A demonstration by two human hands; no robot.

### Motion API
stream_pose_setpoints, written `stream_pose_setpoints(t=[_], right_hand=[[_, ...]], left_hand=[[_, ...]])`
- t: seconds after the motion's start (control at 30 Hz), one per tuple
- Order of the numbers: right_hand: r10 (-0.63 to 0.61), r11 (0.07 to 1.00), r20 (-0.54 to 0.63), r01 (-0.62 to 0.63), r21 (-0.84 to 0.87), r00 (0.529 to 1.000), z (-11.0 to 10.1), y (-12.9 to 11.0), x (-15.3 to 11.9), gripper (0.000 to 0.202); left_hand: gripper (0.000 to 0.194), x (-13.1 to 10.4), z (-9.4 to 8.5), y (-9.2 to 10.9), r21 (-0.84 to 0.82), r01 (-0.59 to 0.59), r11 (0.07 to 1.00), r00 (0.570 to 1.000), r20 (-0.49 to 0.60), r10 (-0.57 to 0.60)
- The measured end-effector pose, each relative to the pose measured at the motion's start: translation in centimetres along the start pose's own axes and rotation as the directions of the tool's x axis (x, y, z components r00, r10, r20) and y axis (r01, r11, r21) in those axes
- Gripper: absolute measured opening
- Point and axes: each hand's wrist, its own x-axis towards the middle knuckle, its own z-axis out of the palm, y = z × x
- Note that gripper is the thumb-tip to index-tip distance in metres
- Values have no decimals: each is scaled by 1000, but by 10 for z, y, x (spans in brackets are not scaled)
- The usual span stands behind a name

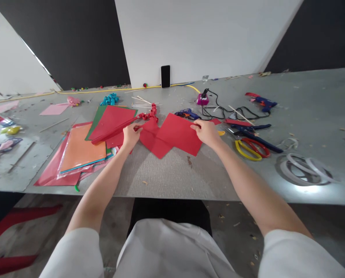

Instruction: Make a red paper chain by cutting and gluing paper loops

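Observation:
My left hand (132,136) pinches the left corner of a red paper square (158,146). By its right edge, my right hand (206,132) grips a second red paper square (180,133), which overlaps the first one. Both squares are held over the grey table, just in front of me. A curled red paper strip (153,112) lies right behind the left square. Beside my left hand is a stack of coloured sheets, with a red sheet (114,120) and an orange sheet (80,146) on top.
A blue glue gun (186,113) lies behind the squares, near a purple plug adapter (202,99) with black cable. Scissors (247,150), pliers (255,135) and white tape rolls (302,170) lie to the right. A phone (165,76) leans on the wall. Turquoise curls (110,99) sit behind the stack.

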Motion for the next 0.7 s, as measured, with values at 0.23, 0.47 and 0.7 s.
stream_pose_setpoints(t=[0.23,0.47,0.7], right_hand=[[3,999,33,-2,-41,999,-2,-3,0,18],[-53,999,50,52,15,997,-2,-8,-3,18],[-156,983,57,149,110,986,3,-14,-7,21]], left_hand=[[18,10,-14,-7,86,-74,994,996,51,70],[19,10,-21,-6,178,-105,978,982,173,74],[28,1,-21,20,312,-289,905,957,59,285]])
